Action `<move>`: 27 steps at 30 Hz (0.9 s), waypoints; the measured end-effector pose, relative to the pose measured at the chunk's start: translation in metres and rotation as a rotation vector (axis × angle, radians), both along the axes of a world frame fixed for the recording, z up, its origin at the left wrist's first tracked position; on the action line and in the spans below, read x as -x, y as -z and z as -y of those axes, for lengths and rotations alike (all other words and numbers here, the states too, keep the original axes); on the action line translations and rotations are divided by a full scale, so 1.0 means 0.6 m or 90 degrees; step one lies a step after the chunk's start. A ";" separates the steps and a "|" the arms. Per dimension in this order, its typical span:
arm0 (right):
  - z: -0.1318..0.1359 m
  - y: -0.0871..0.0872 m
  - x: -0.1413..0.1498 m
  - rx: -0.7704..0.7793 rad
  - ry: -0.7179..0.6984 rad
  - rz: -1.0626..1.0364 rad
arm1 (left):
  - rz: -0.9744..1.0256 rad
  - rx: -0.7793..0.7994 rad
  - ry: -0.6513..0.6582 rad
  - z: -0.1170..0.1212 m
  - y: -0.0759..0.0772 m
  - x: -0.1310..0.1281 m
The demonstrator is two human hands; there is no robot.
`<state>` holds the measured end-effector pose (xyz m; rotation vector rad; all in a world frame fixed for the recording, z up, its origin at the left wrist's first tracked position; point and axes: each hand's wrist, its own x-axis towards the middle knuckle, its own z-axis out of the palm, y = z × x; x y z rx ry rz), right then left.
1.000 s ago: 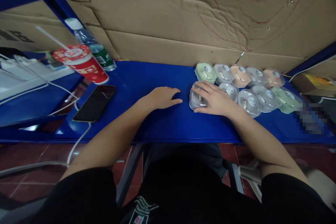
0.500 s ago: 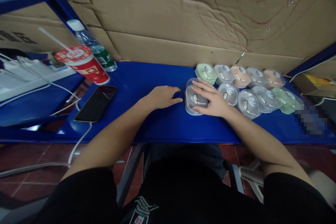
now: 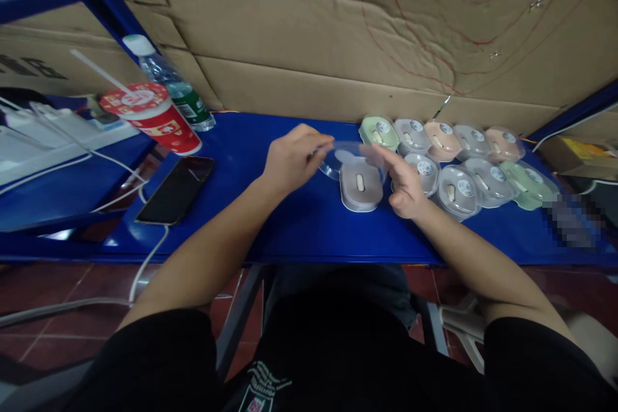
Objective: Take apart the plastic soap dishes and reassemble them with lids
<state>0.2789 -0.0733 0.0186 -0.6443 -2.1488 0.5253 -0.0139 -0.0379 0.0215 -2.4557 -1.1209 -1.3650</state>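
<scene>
A clear plastic lid point(image 3: 345, 158) is raised and tilted above a rounded grey box point(image 3: 361, 193), whose top has a pale oblong piece in its middle. My left hand point(image 3: 299, 158) pinches the lid's left edge, fingers and thumb together. At the right edge, my right hand point(image 3: 405, 183) has its fingers on the same lid; motion blurs the fingertips. The grey box rests on the blue table point(image 3: 309, 232) beneath, touched by neither hand. Just behind my right hand sits another grey lidded box point(image 3: 425, 170), partly covered by it.
Several lidded boxes in green, grey and peach, such as a green box point(image 3: 379, 134), stand in two rows at the right. To the left are a phone point(image 3: 176, 192), a red paper cup point(image 3: 167, 125) with a straw, and a water bottle point(image 3: 186, 100). Cardboard point(image 3: 290, 71) walls the back.
The lid has come off the grey box and up. My left hand has moved up and right to take its edge; my right hand has shifted slightly right, off the box.
</scene>
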 end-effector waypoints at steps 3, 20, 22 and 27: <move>-0.012 -0.002 -0.003 -0.028 0.075 0.106 | 0.061 0.083 -0.154 -0.050 0.008 0.054; -0.013 0.012 0.003 -0.039 0.010 0.397 | 0.061 0.420 -0.515 -0.101 0.021 0.203; -0.011 0.011 0.005 -0.035 0.023 0.418 | 0.043 0.388 -0.500 -0.095 0.013 0.187; -0.011 0.011 0.008 -0.044 0.026 0.405 | -0.077 0.391 -0.450 -0.085 0.001 0.135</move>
